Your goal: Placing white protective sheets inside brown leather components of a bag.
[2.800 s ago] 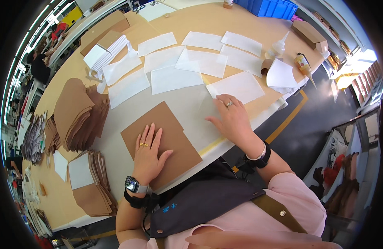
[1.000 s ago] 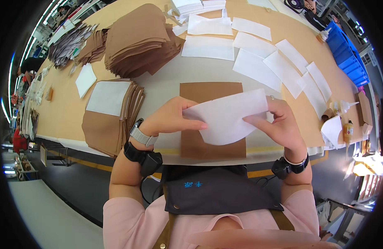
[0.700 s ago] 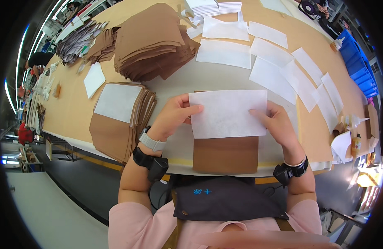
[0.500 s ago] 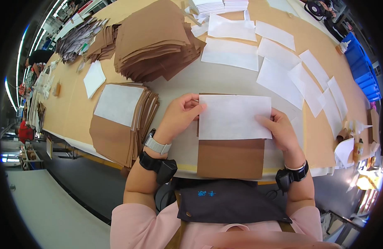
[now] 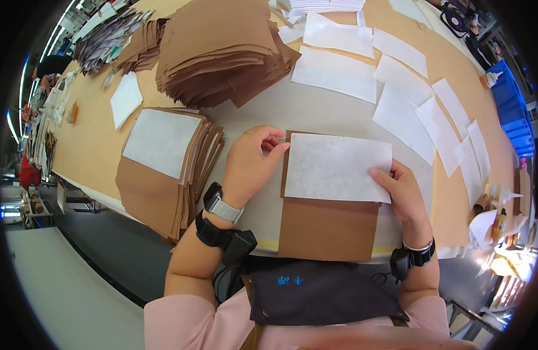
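A white rectangular sheet (image 5: 338, 166) lies over the upper part of a brown sheet (image 5: 327, 230), leaving a narrow brown strip bare along the left and top. My right hand (image 5: 404, 189) pinches the white sheet's right edge, thumb on top and fingers underneath. At the upper left corner is my left hand (image 5: 251, 160), its fingers loosely bent and parted from the thumb. That thumb's tip meets the brown edge, and I see nothing held in the hand. Beside my left forearm sits a stack of brown sheets (image 5: 149, 201) topped by another white sheet (image 5: 162, 142).
A tall pile of brown sheets (image 5: 219, 46) stands at the back. Loose white sheets (image 5: 333, 73) spread across the back and right of the table (image 5: 251, 119). A blue bin (image 5: 513, 108) is at the far right. Small bottles (image 5: 499, 224) stand near the right edge.
My left hand has loosened from the white sheet's corner and shifted slightly left of it. The white sheet now sits a little right of the brown edge, still in my right hand.
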Action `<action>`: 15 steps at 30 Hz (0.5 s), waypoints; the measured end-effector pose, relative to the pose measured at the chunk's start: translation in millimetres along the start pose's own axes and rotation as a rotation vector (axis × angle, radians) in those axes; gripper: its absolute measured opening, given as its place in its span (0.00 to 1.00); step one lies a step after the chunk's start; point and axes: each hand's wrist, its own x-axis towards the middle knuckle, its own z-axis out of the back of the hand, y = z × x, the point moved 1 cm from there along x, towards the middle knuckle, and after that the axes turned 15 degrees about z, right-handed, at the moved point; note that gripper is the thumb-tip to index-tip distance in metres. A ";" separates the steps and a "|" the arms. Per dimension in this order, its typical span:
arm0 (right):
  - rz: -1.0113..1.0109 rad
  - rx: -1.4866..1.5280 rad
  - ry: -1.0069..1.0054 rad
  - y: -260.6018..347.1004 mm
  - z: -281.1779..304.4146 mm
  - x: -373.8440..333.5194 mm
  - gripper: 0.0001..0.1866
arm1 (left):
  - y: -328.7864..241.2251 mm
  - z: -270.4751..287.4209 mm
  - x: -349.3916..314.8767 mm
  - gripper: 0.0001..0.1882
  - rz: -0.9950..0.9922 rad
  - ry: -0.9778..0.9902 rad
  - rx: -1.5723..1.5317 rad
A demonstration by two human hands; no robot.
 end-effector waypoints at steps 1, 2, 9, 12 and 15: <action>0.002 0.000 -0.001 0.3 -1.0 0.3 0.17 | -0.2 -0.5 -0.1 0.11 0.000 0.000 0.000; 0.003 0.001 -0.003 0.1 -1.6 0.6 0.17 | -0.3 -1.0 0.0 0.11 0.000 -0.005 0.007; 0.045 -0.012 -0.010 -3.2 -4.0 3.2 0.16 | 0.0 -1.7 1.0 0.10 -0.005 -0.025 0.055; 0.042 -0.016 -0.010 -3.3 -4.1 3.9 0.16 | -0.6 -2.6 1.9 0.10 0.023 -0.024 0.054; 0.038 -0.019 -0.012 -3.2 -3.9 4.4 0.17 | -1.8 -3.4 2.2 0.10 0.012 -0.032 0.072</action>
